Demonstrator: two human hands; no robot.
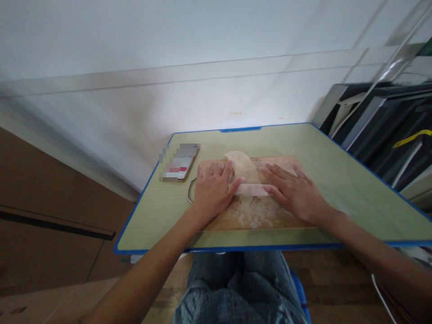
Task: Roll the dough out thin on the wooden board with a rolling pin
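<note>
Centrally, with twelve o'clock toward the wall (209, 103), a pale rolling pin (252, 190) lay crosswise between both hands. Left hand (214, 185): palm down at nine o'clock on the pin, fingers extended and slightly apart, thumb against the pin; not wrapped round it. Right hand (293, 188): palm down at three o'clock, fingers wide and straight, thumb tip on the pin's end. A thin, rounded sheet of dough (243, 166) lay at twelve o'clock of the pin, its near edge meeting it; whether dough continued underneath could not be told. Measured from the left hand, the dough sat at two o'clock, just beside the fingers; from the right hand, near, at ten.

Surface: wooden board (286, 220), dusted with flour (253, 218), most thickly at six o'clock of the pin. Metal handle (189, 191) at the board's nine o'clock edge. Board rested on a pale green table (145, 225) with blue edging. Phone (184, 157), partly pixelated, lay at ten o'clock.

Room: dark flat panels (374, 117) leaned at two o'clock; brown cabinet (50, 193) at nine; denim-covered legs (236, 279) at six.
</note>
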